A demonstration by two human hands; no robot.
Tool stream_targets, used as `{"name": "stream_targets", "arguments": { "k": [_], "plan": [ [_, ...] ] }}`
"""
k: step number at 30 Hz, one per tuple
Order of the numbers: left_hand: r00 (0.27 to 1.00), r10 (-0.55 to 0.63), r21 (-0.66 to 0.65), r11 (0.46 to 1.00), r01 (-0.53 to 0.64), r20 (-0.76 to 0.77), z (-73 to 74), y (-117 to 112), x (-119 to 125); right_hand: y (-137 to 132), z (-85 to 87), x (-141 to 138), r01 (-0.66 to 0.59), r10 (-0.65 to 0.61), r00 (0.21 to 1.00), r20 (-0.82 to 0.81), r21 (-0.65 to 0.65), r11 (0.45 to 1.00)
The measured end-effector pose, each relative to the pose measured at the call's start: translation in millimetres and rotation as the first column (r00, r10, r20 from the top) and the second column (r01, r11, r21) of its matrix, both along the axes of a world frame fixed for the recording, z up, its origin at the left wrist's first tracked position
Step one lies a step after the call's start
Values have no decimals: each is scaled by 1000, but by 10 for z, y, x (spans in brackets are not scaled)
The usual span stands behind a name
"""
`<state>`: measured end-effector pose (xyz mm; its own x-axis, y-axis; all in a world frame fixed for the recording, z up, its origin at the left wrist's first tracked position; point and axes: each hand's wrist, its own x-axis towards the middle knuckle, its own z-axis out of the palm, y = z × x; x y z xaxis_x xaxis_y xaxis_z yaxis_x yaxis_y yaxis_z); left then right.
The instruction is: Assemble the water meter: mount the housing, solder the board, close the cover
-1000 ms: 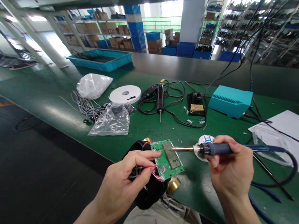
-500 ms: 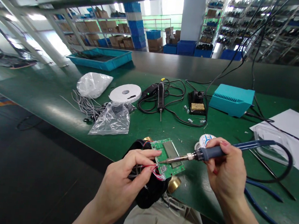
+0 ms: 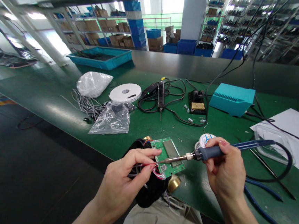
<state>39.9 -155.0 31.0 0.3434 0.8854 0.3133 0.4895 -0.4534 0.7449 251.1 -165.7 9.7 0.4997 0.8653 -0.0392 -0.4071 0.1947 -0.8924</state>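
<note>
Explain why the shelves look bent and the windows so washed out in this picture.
In the head view, a very wide lens seems to bow the metal shelving; the bright windows blow out to white; glare streaks the green bench mat; the soldering iron and circuit board look fairly sharp.

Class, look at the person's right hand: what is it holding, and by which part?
The right hand holds a soldering iron by its blue grip.
</note>
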Motion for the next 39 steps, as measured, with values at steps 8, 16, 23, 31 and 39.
{"name": "stream_targets", "arguments": {
  "k": [8, 16, 23, 31, 39],
  "plan": [
    [1000, -2, 8, 1000, 2, -5, 8, 1, 3, 0, -12, 51, 45, -44, 998, -55, 25, 999],
    [1000, -2, 1, 1000, 2, 13, 7, 5, 7, 10, 36, 28, 36, -44, 998, 36, 205, 978],
    [1000, -9, -6, 1000, 9, 16, 12, 11, 4, -1, -55, -118, -93, 30, 916, 400, 137, 986],
    [999, -26, -42, 999, 27, 20, 9, 0, -10, -40, -115, -229, -255, 190, 764, 617, 18, 967],
    [990, -31, -177, 983, 55, 138, 18, -52, -28, -51, -105, -260, -276, 217, 800, 559, 21, 961]
  ]
}}
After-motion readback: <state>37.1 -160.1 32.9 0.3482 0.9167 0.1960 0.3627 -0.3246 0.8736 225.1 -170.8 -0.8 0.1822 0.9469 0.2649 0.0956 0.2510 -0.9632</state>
